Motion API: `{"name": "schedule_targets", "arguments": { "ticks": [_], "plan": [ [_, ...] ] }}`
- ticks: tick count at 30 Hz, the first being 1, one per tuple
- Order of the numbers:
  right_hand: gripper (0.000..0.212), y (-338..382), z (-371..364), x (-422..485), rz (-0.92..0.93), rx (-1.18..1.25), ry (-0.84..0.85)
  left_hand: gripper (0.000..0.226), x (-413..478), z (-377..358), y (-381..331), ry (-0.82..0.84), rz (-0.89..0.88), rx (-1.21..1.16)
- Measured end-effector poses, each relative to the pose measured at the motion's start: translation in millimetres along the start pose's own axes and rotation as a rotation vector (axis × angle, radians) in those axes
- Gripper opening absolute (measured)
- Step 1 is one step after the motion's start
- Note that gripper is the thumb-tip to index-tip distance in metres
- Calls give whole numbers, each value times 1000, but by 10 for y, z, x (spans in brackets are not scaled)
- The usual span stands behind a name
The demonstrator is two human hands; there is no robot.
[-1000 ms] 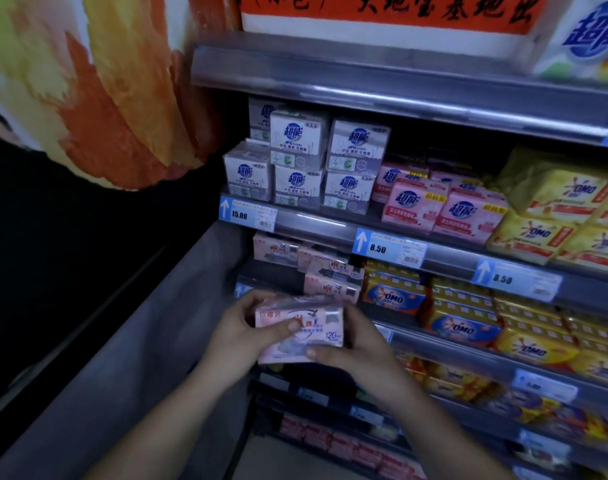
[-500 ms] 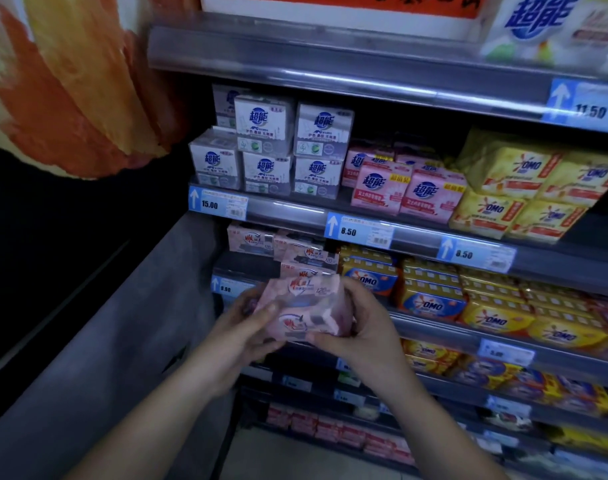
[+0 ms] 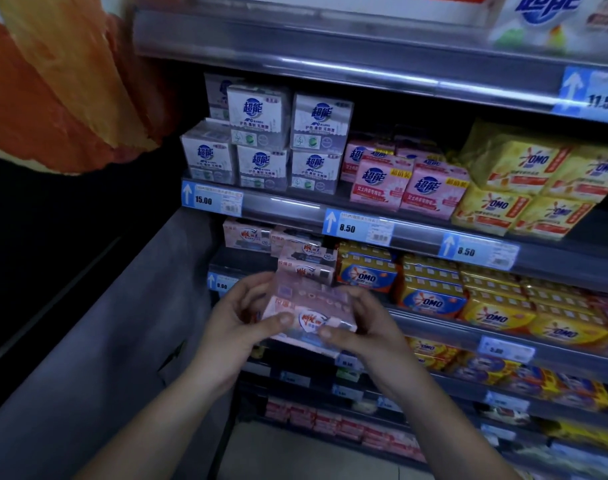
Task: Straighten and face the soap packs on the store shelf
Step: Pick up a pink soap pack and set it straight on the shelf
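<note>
Both hands are holding one pink soap pack in the air, just in front of the left end of the shelf. The left hand is gripping the pack's left end and the right hand its right end, with fingers curled round behind and thumbs pressing on the printed front. The pack is lying lengthwise and slightly tilted, its logo facing up toward the camera.

Behind it, at the shelf's left end, a small stack of matching pink packs is sitting unevenly, some turned askew, just beside the blue-and-orange packs.

The pack looks like a few bars wrapped in thin glossy film. I would judge it stiff and fairly light, but slick to the touch. Gripping it by the two short ends, as the hands are doing now, seems the surest hold. The film may slide or wrinkle under a loose pinch, so a firm, even squeeze looks wise while it is being turned to face front.
</note>
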State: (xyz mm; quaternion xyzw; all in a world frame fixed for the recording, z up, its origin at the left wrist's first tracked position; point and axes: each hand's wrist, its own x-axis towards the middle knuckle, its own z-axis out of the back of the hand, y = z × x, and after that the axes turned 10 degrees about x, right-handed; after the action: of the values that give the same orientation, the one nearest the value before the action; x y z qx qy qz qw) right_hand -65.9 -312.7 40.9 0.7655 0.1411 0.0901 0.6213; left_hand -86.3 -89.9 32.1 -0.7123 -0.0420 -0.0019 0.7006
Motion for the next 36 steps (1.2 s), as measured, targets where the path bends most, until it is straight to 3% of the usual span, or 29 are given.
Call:
{"name": "schedule_targets", "arguments": {
  "ticks": [5,10,15,19,22,27,31,36],
  "plan": [
    [72,16,140,63,69,-51,75,80,22,147,-4,194,-48,138],
    [88,-8,138,125,71,-140,106,74,-27,123,-6,68,-153,217],
    [92,-50,171,128,-46,-52,117,89,5,110,-100,26,-275,322],
    [62,-20,129,121,-112,-99,-27,88,35,145,-85,59,-215,344],
    [55,-11,71,183,-177,-51,-121,79,48,194,20,173,-87,204],
    [46,32,84,214,-184,99,-28,53,68,284,181,135,225,-90],
    [56,11,21,215,-159,82,35,61,57,336,275,137,276,-201],
    [65,-54,-127,236,-37,-211,-1,52,84,333,308,21,196,-142]
  ]
}}
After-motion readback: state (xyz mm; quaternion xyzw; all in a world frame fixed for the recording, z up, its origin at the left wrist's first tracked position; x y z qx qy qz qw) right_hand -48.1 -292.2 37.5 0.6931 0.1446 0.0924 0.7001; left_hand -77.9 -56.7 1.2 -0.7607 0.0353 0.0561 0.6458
